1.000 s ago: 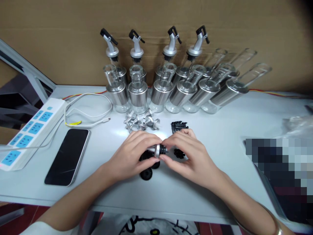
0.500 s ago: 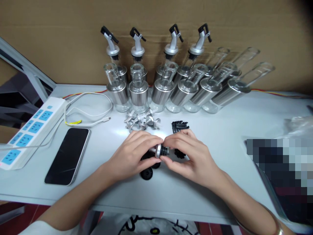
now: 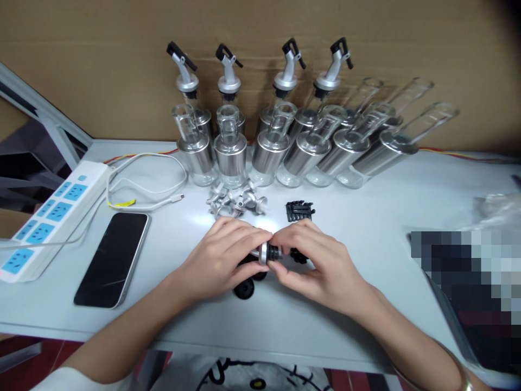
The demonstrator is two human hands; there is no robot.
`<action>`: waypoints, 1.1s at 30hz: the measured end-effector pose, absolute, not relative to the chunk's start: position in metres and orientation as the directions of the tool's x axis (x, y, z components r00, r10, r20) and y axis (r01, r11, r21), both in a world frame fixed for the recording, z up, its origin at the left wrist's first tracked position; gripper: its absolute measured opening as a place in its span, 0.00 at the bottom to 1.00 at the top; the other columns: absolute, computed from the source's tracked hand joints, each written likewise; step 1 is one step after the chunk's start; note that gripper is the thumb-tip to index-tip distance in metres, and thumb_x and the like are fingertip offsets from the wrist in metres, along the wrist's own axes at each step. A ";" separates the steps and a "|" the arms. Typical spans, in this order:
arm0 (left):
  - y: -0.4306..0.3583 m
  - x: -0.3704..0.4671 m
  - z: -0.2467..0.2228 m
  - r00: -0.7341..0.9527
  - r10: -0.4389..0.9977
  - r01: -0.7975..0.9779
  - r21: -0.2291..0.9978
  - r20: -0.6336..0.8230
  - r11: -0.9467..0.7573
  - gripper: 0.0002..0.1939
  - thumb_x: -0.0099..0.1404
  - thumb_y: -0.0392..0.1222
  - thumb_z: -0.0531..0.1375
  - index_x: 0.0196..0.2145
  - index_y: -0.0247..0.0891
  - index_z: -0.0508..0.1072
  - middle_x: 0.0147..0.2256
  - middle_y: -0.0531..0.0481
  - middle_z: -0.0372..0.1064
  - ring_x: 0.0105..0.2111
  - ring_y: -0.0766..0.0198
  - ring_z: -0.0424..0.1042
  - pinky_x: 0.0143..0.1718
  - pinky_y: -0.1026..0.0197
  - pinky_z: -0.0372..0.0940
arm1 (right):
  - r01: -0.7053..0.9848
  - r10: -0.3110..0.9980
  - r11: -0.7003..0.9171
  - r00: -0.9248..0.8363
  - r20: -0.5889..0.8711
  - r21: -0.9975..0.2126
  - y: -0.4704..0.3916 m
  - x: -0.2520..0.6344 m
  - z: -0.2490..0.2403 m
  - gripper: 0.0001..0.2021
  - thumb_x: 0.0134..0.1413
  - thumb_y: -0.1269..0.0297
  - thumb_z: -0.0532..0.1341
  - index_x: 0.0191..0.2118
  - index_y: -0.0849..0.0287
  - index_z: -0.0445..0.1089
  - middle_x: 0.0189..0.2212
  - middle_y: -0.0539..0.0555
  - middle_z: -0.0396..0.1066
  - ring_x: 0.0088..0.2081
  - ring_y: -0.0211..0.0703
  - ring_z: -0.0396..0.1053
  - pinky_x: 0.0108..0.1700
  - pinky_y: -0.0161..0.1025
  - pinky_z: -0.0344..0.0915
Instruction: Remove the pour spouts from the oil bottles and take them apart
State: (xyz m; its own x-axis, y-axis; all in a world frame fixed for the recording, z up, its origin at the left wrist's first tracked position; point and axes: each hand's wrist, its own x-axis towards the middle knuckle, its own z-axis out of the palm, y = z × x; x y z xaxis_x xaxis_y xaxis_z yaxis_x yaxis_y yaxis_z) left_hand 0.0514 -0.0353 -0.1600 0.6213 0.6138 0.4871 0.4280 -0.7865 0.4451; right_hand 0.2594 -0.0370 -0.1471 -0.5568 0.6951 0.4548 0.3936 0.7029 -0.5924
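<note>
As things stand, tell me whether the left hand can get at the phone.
Probably yes: nothing covers the phone or stands between it and the left hand, though that hand must first release the pourer top.

Brown cardboard stood behind a pale grey table; reddish floor showed below, glare on the tabletop.

Silver spout — sideways, black-ended.

You wear a white top printed with black lines and a yellow oval; its pale sleeve shows at your left arm, a shiny metallic bangle at your right.
</note>
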 end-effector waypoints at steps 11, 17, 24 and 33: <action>-0.037 0.055 -0.155 0.607 0.643 0.513 0.387 0.467 -0.766 0.14 0.69 0.48 0.53 0.42 0.34 0.67 0.34 0.48 0.74 0.36 0.58 0.70 0.48 0.50 0.53 | 0.408 0.646 0.759 -0.570 0.507 -0.508 -0.036 0.257 -0.149 0.04 0.57 0.73 0.58 0.38 0.58 0.64 0.28 0.51 0.72 0.30 0.40 0.69 0.34 0.40 0.61; -0.037 0.057 -0.157 0.553 0.596 0.556 0.275 0.582 -0.784 0.13 0.67 0.45 0.54 0.43 0.34 0.67 0.32 0.48 0.74 0.36 0.56 0.70 0.50 0.48 0.51 | 0.398 0.606 0.795 -0.541 0.584 -0.457 -0.037 0.256 -0.144 0.07 0.57 0.75 0.60 0.40 0.58 0.65 0.28 0.53 0.74 0.29 0.40 0.69 0.32 0.40 0.62; -0.034 0.053 -0.159 0.575 0.592 0.533 0.290 0.564 -0.795 0.16 0.70 0.46 0.52 0.48 0.33 0.67 0.35 0.46 0.73 0.39 0.56 0.69 0.52 0.49 0.51 | 0.393 0.580 0.814 -0.511 0.635 -0.428 -0.040 0.259 -0.144 0.08 0.57 0.75 0.62 0.41 0.56 0.68 0.33 0.56 0.78 0.32 0.43 0.75 0.34 0.43 0.66; -0.036 0.051 -0.161 0.547 0.615 0.555 0.304 0.568 -0.774 0.20 0.71 0.52 0.52 0.51 0.34 0.65 0.39 0.45 0.75 0.41 0.57 0.69 0.53 0.49 0.50 | 0.403 0.555 0.829 -0.519 0.650 -0.387 -0.037 0.260 -0.147 0.08 0.56 0.78 0.60 0.39 0.57 0.68 0.35 0.59 0.77 0.32 0.44 0.73 0.32 0.42 0.68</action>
